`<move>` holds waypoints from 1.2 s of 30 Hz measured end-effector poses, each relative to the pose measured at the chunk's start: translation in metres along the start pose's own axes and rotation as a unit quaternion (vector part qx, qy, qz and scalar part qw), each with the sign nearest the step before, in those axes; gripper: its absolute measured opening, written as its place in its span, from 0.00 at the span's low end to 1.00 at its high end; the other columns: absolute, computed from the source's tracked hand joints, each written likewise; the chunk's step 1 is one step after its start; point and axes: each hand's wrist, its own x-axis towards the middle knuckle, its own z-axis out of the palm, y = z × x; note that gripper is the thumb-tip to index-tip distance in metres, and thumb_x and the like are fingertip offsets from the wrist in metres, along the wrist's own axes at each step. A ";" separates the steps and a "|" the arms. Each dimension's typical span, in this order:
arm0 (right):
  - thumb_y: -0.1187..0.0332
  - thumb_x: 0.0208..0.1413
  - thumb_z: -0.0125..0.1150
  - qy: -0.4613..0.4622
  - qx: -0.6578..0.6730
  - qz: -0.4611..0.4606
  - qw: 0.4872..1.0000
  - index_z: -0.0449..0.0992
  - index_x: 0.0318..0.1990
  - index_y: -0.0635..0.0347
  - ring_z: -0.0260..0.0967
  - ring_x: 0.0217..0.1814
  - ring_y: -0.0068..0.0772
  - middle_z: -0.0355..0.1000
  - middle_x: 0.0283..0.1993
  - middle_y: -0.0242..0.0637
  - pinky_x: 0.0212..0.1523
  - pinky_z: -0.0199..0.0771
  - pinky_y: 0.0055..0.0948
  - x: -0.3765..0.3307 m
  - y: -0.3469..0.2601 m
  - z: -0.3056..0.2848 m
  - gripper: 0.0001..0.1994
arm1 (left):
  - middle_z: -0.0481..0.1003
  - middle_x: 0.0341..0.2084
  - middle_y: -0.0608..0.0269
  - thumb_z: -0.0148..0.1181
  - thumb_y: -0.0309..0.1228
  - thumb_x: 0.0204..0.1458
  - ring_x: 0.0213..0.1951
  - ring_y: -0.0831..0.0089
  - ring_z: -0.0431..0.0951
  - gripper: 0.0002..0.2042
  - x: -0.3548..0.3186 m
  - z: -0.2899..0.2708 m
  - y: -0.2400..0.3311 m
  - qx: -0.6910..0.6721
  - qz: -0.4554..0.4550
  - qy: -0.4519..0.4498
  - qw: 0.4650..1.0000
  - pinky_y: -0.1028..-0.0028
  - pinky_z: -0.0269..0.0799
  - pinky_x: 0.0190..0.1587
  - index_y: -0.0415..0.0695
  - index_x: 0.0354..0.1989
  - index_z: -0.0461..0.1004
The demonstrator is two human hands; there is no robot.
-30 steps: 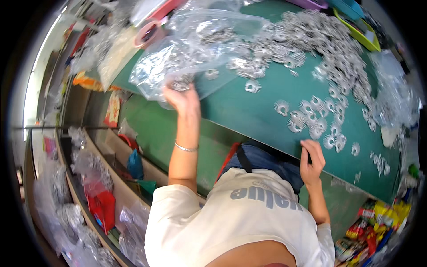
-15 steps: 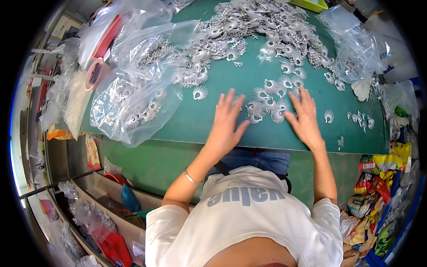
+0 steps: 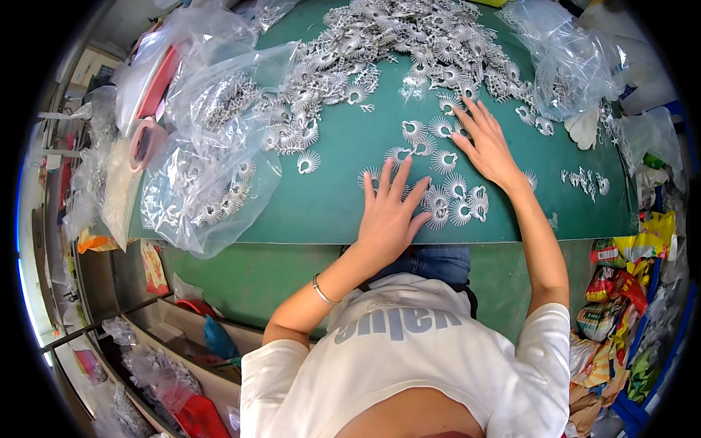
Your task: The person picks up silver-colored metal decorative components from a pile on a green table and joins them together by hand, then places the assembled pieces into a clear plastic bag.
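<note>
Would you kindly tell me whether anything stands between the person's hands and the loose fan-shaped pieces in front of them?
Nothing visible does: the left hand and right hand are at the loose pieces, and the clear bag lies off left.

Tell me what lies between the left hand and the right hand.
In the head view, several loose silvery fan-shaped pieces lie on the green tabletop between the left hand and the right hand.

Blue bundle in beige bin; colourful packets lower right.
</note>
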 end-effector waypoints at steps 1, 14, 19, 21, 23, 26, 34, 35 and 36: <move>0.54 0.55 0.50 -0.014 -0.035 0.007 0.999 0.63 0.57 0.58 0.42 0.69 0.50 0.52 0.65 0.44 0.65 0.45 0.46 0.000 0.006 0.005 0.25 | 0.55 0.59 0.51 0.55 0.27 0.49 0.62 0.47 0.50 0.20 0.003 0.002 -0.001 0.028 -0.003 -0.011 1.000 0.44 0.43 0.60 0.47 0.53 0.66; 0.57 0.56 0.50 -0.027 0.054 -0.061 0.996 0.63 0.56 0.62 0.46 0.68 0.46 0.55 0.63 0.43 0.64 0.47 0.42 0.014 0.000 0.000 0.24 | 0.53 0.61 0.47 0.52 0.35 0.53 0.63 0.48 0.49 0.24 0.073 0.024 -0.038 0.019 0.032 -0.042 0.998 0.49 0.46 0.61 0.41 0.58 0.58; 0.58 0.54 0.53 -0.075 0.077 -0.088 0.990 0.67 0.52 0.63 0.50 0.66 0.46 0.59 0.60 0.43 0.63 0.50 0.42 -0.028 -0.020 -0.015 0.22 | 0.54 0.60 0.49 0.51 0.33 0.54 0.63 0.51 0.50 0.22 0.035 0.007 -0.027 0.015 0.069 -0.083 0.994 0.51 0.48 0.61 0.42 0.58 0.60; 0.64 0.52 0.57 -0.059 0.112 -0.093 0.988 0.71 0.47 0.64 0.58 0.59 0.45 0.65 0.54 0.42 0.59 0.56 0.40 -0.035 -0.024 -0.021 0.17 | 0.55 0.60 0.50 0.50 0.32 0.54 0.63 0.51 0.50 0.21 0.027 0.002 -0.021 0.004 0.057 -0.079 0.995 0.51 0.48 0.61 0.42 0.57 0.60; 0.67 0.50 0.57 0.006 0.152 -0.050 0.987 0.72 0.46 0.64 0.60 0.55 0.44 0.66 0.51 0.41 0.56 0.58 0.38 -0.031 -0.022 -0.022 0.16 | 0.55 0.60 0.51 0.50 0.31 0.54 0.63 0.51 0.51 0.21 0.027 -0.001 -0.019 -0.032 0.045 -0.051 0.997 0.51 0.48 0.61 0.43 0.56 0.61; 0.71 0.49 0.57 0.078 0.145 -0.020 0.986 0.72 0.46 0.62 0.60 0.52 0.43 0.66 0.49 0.40 0.53 0.60 0.36 -0.013 -0.012 -0.011 0.15 | 0.57 0.59 0.51 0.51 0.29 0.53 0.62 0.53 0.53 0.20 0.039 0.004 -0.019 -0.021 0.075 -0.035 0.996 0.51 0.49 0.61 0.42 0.55 0.62; 0.70 0.48 0.58 0.066 0.086 -0.038 0.993 0.73 0.36 0.58 0.62 0.47 0.39 0.69 0.42 0.36 0.47 0.58 0.33 0.022 0.017 0.005 0.08 | 0.61 0.56 0.51 0.51 0.28 0.52 0.60 0.54 0.57 0.16 0.065 0.027 -0.024 0.006 0.123 -0.050 0.991 0.56 0.53 0.60 0.39 0.50 0.66; 0.70 0.48 0.58 0.056 0.083 0.000 0.995 0.73 0.36 0.58 0.62 0.46 0.39 0.69 0.41 0.36 0.46 0.59 0.33 0.019 0.024 0.004 0.07 | 0.61 0.56 0.51 0.52 0.28 0.52 0.60 0.54 0.57 0.16 0.063 0.026 -0.025 -0.003 0.120 -0.046 0.992 0.56 0.53 0.60 0.39 0.49 0.67; 0.71 0.48 0.58 0.046 0.079 0.038 0.995 0.72 0.35 0.58 0.63 0.44 0.40 0.69 0.39 0.36 0.46 0.59 0.34 0.017 0.031 0.004 0.07 | 0.61 0.56 0.51 0.52 0.28 0.52 0.60 0.55 0.57 0.16 0.063 0.024 -0.026 0.001 0.123 -0.046 0.991 0.56 0.53 0.60 0.39 0.49 0.67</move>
